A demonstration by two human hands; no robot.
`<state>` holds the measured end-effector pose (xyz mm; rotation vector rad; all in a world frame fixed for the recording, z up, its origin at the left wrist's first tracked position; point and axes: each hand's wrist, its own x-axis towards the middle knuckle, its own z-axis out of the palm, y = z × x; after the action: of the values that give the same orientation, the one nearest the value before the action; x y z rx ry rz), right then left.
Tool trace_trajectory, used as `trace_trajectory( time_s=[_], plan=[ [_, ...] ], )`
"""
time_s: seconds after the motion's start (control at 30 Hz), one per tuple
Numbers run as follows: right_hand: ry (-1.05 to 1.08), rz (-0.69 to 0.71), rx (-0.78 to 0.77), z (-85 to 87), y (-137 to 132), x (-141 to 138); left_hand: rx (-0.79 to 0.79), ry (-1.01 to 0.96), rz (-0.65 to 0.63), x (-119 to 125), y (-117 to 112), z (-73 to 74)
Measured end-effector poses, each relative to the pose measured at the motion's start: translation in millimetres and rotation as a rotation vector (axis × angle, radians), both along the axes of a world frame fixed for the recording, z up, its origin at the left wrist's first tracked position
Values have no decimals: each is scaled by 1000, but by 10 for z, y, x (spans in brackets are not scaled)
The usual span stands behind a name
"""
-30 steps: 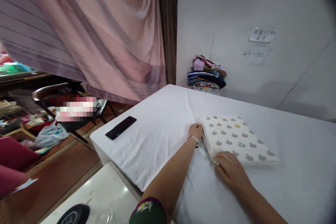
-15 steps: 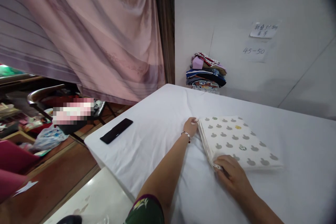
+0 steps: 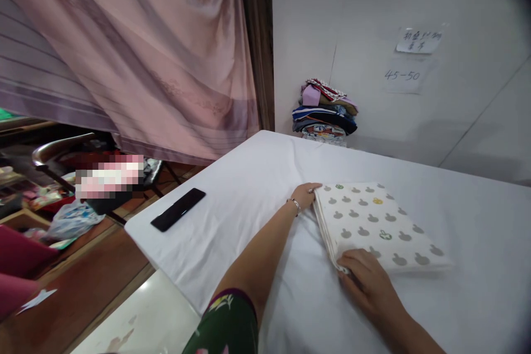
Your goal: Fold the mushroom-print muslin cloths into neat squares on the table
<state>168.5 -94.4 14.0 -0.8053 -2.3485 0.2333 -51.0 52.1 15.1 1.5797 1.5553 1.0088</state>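
Note:
A folded white cloth with grey apple prints (image 3: 373,227) lies flat on the table covered in white fabric (image 3: 249,204). My left hand (image 3: 306,195), a bracelet on its wrist, pinches the cloth's far left corner with closed fingers. At the near left corner my right hand (image 3: 365,279) has its fingers curled over the stacked edges, pressing them down.
A black phone (image 3: 178,217) lies near the table's left edge. A pile of folded clothes (image 3: 326,113) sits at the far side against the white wall with paper notes. A pink curtain, a chair and clutter fill the left.
My left hand has slid a little further along the cloth's far corner. The right hand stays on the near corner. The view has shifted slightly.

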Motion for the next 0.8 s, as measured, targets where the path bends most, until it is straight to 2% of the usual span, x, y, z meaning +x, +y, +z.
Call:
trace_trajectory(
  time_s=[0.07,0.2,0.33,0.43,0.63,0.8],
  plan=[
    [-20,0,4,19,-8,0,-29,-33,30,7,44,-21],
    [-28,2,18,58,-9,0,-22,-86,185,62,94,-127],
    [-36,2,35,67,-11,11,7,-95,234,99,79,-193],
    [-52,3,53,71,-25,31,27,-78,254,93,47,-179],
    [-94,-1,100,34,-36,35,98,113,245,75,1,-102],
    [-180,-56,91,-31,-22,-25,-50,54,256,59,21,-91]
  ],
)
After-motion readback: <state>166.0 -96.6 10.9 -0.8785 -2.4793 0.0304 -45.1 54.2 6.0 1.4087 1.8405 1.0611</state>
